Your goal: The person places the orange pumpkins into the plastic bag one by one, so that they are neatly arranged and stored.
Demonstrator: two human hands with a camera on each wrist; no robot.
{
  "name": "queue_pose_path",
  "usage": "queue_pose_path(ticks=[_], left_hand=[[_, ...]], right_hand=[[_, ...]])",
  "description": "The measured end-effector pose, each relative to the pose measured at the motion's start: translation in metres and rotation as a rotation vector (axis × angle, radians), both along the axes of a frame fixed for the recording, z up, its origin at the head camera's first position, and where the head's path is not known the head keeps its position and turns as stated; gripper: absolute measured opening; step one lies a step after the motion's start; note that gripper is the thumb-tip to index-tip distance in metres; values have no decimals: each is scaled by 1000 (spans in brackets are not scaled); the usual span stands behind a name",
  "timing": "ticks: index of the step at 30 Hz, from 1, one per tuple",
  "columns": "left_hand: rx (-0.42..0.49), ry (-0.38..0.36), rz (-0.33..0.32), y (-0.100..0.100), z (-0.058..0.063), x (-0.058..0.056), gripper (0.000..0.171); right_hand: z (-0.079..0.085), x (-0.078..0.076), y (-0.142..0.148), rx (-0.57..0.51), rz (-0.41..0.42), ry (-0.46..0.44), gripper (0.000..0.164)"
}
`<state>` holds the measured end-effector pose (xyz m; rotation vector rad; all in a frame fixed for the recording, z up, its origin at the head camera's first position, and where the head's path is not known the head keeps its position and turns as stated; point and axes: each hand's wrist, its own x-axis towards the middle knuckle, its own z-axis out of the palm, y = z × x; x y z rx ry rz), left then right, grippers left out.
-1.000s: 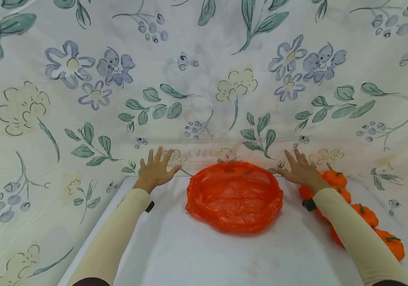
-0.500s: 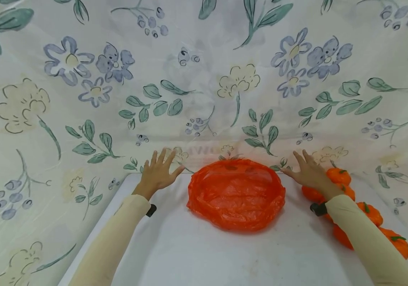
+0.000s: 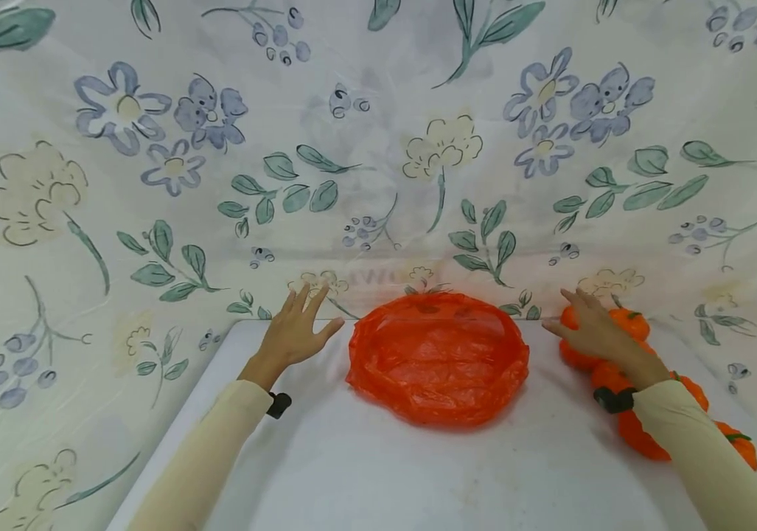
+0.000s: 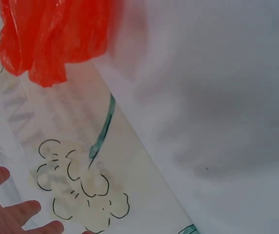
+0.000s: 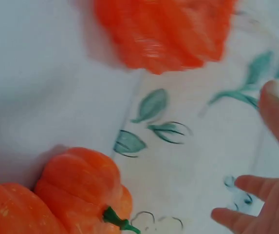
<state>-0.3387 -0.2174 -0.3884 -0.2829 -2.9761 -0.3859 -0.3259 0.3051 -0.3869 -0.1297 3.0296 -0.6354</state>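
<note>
A red plastic bag (image 3: pixel 441 361) stands with its wide mouth spread on the white table, between the two hands. To its left my left hand (image 3: pixel 293 332) hovers with fingers spread, holding nothing; its fingertips show low in the left wrist view, apart from the bag (image 4: pixel 56 39). On the other side my right hand (image 3: pixel 597 332) is held out over the small orange pumpkins (image 3: pixel 643 435), fingers extended and nothing in its grasp. In the right wrist view, a pumpkin (image 5: pixel 81 185) with a green stem lies below the bag (image 5: pixel 166 34). The right forearm hides part of the pumpkin row.
The white table (image 3: pixel 385 479) ends at a far edge just behind the bag. A floral plastic sheet (image 3: pixel 378 147) rises behind it and continues along both sides. Several pumpkins line the table's right side.
My right hand has moved right and slightly down, away from the bag and over the pumpkins. My left hand has shifted only slightly. The bag stays in place on the table.
</note>
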Motion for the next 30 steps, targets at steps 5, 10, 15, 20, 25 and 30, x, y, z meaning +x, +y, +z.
queue_pose_path(ticks=[5, 10, 15, 20, 25, 30], left_hand=[[71, -82, -35, 8, -6, 5, 85], [137, -122, -68, 13, -11, 8, 82], [212, -153, -91, 21, -21, 14, 77], [277, -183, -112, 31, -32, 18, 73], [374, -213, -144, 39, -44, 20, 70], [523, -211, -164, 45, -50, 21, 65]], right_hand=[[12, 21, 11, -61, -19, 21, 104], [16, 41, 17, -57, -5, 40, 99], [9, 61, 31, -76, 12, 38, 100], [-2, 89, 55, -108, 2, 17, 95], [-11, 110, 72, -51, -104, -118, 103], [-17, 120, 77, -3, -142, -180, 105]])
